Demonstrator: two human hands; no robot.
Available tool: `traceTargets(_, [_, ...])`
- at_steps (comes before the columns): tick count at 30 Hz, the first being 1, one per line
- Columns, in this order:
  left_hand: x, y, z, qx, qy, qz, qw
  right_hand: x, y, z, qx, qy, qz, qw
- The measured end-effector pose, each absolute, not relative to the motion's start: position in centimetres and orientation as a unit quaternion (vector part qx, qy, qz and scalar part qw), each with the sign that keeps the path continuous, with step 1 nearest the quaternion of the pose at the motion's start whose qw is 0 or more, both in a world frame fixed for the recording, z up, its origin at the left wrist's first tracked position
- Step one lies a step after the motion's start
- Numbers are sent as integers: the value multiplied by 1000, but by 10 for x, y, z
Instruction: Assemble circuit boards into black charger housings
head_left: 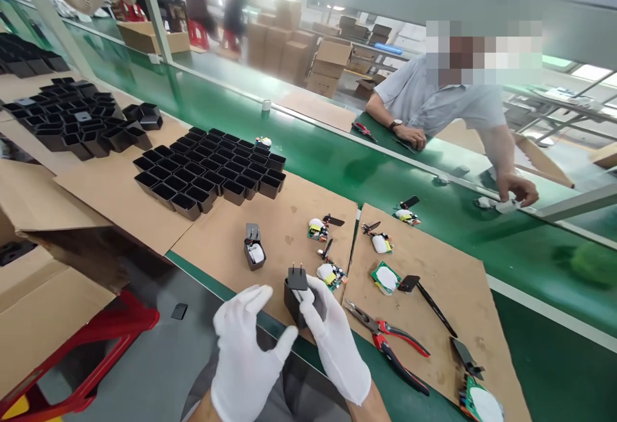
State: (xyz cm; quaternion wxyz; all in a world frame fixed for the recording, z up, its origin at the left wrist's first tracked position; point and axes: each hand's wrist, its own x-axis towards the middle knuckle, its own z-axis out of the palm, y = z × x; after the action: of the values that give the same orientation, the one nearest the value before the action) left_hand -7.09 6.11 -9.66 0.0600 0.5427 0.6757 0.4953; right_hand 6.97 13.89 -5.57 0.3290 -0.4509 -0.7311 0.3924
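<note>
In the head view my right hand (pixel 335 342), in a white glove, grips a black power adapter case (pixel 291 303) near the table's front edge. A black plug cap (pixel 297 279) with two upright metal pins sits at the case's top; my fingers hide part of the opening. My left hand (pixel 248 351), also gloved, is held just left of the case with thumb and fingers apart and nothing in it. Behind it stands another adapter case (pixel 254 255), its plug cap tipped up and a white-covered board inside. Right of my hands lie red-and-black pliers (pixel 385 338).
Black cases (pixel 212 165) stand grouped at the left on brown cardboard (pixel 284 210). Circuit boards with plug caps, such as a round-topped white one (pixel 385 279), and black tweezers (pixel 436 309) lie at the right. Across the green conveyor (pixel 332 158), a co-worker (pixel 441 101) handles small parts.
</note>
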Motion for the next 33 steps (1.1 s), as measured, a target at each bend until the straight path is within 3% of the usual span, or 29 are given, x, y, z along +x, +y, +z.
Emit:
traceTargets(4, [-54,88,-97,540,588,560,223,76,125,-64,-478,-696,394,363])
traceTargets(18, [-85,102,-94,570,457,520,443,101,124,-76,-411,-745,338,403])
traceTargets(27, [-81,98,-102,544,472,528,450,103,121,-77,-412,-744,288,440])
traceTargets(33, [-72,84,-106,560,536,533,340,95,116,-77,-439,-741,236,451])
